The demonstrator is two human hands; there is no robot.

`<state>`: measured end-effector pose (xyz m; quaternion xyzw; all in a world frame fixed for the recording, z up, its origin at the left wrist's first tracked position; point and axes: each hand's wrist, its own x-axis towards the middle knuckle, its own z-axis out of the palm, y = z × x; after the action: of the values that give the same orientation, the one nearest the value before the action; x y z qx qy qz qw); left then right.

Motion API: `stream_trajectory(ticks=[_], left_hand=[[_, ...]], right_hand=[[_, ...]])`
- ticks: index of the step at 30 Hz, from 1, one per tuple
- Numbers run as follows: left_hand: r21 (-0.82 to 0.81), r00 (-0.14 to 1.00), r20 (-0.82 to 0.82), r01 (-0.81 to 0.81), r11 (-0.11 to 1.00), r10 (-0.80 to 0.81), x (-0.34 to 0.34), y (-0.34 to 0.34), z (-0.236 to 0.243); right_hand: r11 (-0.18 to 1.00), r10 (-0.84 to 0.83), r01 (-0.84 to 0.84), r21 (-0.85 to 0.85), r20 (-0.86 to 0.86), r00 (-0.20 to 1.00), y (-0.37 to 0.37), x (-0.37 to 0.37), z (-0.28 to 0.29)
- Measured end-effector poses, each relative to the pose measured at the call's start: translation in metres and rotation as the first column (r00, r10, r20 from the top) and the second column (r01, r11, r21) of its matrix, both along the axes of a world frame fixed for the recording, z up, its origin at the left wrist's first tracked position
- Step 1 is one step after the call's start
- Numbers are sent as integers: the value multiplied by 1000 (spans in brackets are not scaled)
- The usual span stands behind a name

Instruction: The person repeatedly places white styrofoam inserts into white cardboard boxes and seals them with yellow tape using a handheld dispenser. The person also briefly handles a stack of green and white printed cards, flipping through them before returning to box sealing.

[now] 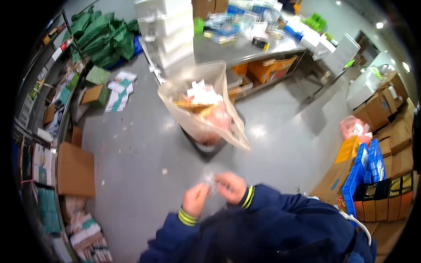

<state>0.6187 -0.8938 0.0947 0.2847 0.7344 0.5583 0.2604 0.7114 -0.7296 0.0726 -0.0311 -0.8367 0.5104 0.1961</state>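
In front of my body, my left hand (pixel 195 200) is closed in a pinch, thumb and fingers pressed together. It grips a small clear, crinkled piece (pixel 209 178) that looks like plastic film, though it is blurred. My right hand (pixel 231 187) has its fingers curled in, their tips pinching the same piece from the other side. Just beyond both hands stands a dark waste bin (pixel 202 151) with a large translucent liner bag (pixel 177 103) spread over its rim. White paper scraps (pixel 204 94) and pinkish plastic fill the liner.
A metal table (pixel 219 51) piled with packages stands behind the bin, beside stacked white drawers (pixel 169 33). Loaded shelves and a cardboard box (pixel 76 170) line the left. Blue crates (pixel 375 162) and cartons crowd the right. Printed sheets (pixel 120 91) and small scraps lie on the floor.
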Motion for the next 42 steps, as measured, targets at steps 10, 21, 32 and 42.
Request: stream_trajectory(ticks=[10, 21, 32, 42], left_hand=[[349, 928, 138, 282, 894, -347, 19, 307, 54], [125, 702, -630, 513, 849, -332, -3, 545, 35], [110, 582, -604, 738, 666, -545, -32, 825, 36], [-59, 567, -446, 753, 655, -692, -41, 1076, -22]], right_hand=[[887, -434, 457, 58, -229, 871, 255, 57, 81], [677, -320, 521, 520, -429, 845, 475, 37, 74], [510, -783, 817, 267, -249, 570, 743, 75, 70], [423, -867, 898, -119, 234, 439, 997, 105, 4]])
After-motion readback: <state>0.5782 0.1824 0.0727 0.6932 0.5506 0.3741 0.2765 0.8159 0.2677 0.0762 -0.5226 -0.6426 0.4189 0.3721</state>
